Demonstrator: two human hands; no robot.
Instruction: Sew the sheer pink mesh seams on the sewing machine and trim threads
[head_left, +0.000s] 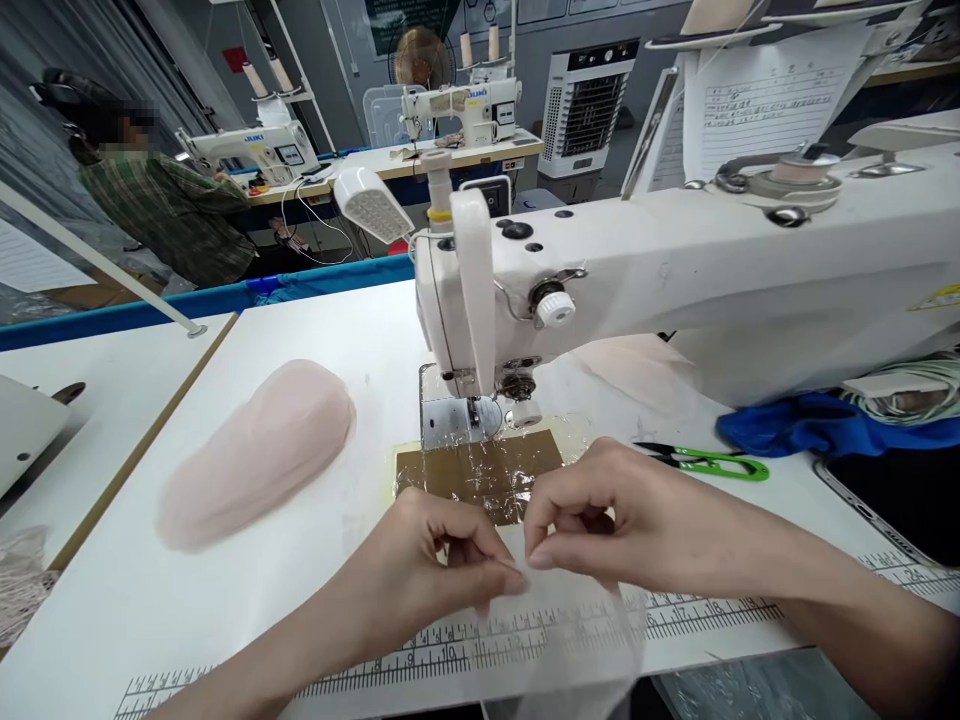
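My left hand point(442, 555) and my right hand point(600, 510) almost meet in front of the white sewing machine point(637, 260). Thumb and fingers of each are pinched on a thin, sheer pale fabric point(585, 650), which drapes down over the table's front edge. Its full outline is hard to make out. Behind the hands lies a brown taped patch point(450, 480), with the metal needle plate point(442, 415) and presser foot point(474, 412) just beyond. The fabric is apart from the presser foot. A soft heap of sheer pink fabric point(262, 450) rests left of the machine.
Green-handled thread snips point(720, 464) lie right of my right hand, near a blue cloth point(780, 425) and a phone point(900, 500). A printed ruler point(420, 655) runs along the front edge. Across the room a person point(172, 210) sits at another sewing machine point(262, 150).
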